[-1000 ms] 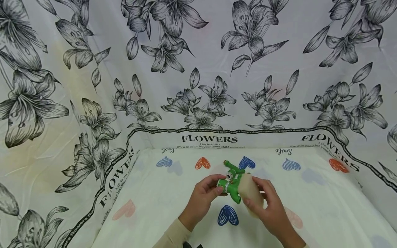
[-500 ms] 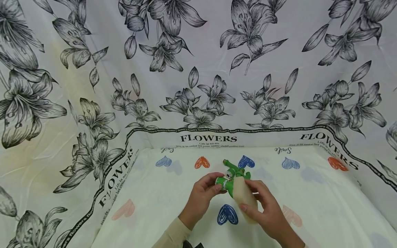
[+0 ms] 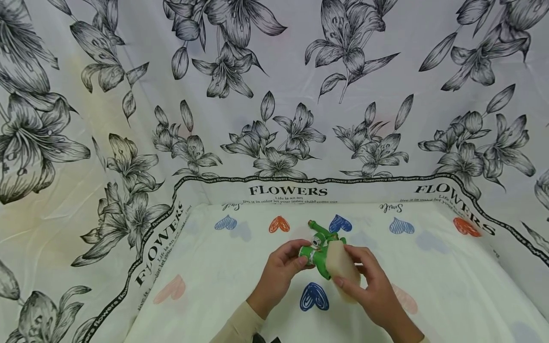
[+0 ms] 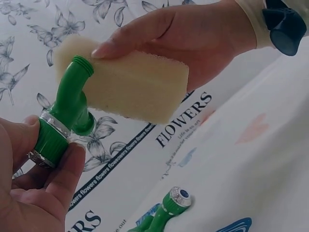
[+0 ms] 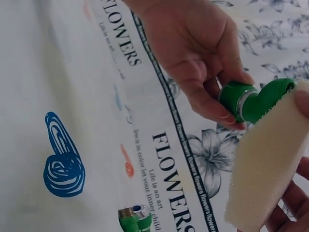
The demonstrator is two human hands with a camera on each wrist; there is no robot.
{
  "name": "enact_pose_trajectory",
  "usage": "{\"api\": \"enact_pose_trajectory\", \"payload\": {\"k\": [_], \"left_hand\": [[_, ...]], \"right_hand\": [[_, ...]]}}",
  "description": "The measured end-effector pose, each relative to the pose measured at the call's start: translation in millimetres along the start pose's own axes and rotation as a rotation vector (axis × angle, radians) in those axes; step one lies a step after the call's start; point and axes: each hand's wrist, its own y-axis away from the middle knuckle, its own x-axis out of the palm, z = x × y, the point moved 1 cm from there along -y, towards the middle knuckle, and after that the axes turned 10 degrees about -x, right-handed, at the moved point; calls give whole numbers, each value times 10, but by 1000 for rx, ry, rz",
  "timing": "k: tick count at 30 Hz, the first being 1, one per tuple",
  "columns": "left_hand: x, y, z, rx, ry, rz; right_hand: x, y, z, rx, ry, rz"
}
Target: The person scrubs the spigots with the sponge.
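The left hand (image 3: 280,269) grips the green pipe piece (image 4: 65,118) to keep it steady, while the right hand (image 3: 369,290) pinches the sponge (image 4: 137,87) against it.

Sponge (image 3: 343,267) hides part of the green fitting (image 3: 315,257) from the head view

Both hands meet, left hand (image 3: 280,267) fingers curled in a pinch, right hand (image 3: 369,286) seemingly gripping flat.

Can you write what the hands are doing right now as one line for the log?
left hand: grips green pipe fitting | right hand: holds sponge against fitting | second green fitting: lies on heart-print cloth
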Motion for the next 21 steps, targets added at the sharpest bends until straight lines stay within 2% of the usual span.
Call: {"api": "enact_pose_trajectory", "payload": {"k": [5, 10, 14, 17, 21], "left_hand": [[-4, -3, 1, 1, 4, 20], [0, 7, -5, 4, 7, 26], [7, 12, 22, -2, 13, 37], [6, 7, 48, -5, 7, 46], [-9, 5, 75, -2, 3, 32]], "right_hand": [[9, -4, -43, 1, 47, -30], [46, 0, -103, -19, 147, -94], [53, 5, -152, 13, 220, -146], [50, 15, -174, 54, 216, -156], [73, 40, -182, 65, 169, -119]]}}
